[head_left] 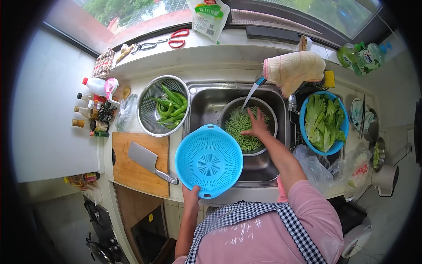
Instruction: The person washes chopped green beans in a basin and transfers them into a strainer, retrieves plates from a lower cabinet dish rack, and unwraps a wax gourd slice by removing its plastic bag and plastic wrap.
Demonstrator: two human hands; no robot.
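Left hand (192, 192): grip closed on near rim of blue colander (209, 160), held over the left part of the sink (206, 99). Cleaver (143, 156) lies on wooden board (124, 176), left of colander. Right hand (257, 125): grip wide, fingers spread on cut green beans (237, 125) inside metal bowl (274, 126), which sits in the sink. On tabletop (175, 141), left of sink: steel strainer (146, 124) containing green peppers (172, 105). Beyond bowl: faucet (260, 81) running water into it. Farthest: red-handled scissors (177, 43) on windowsill (162, 57).
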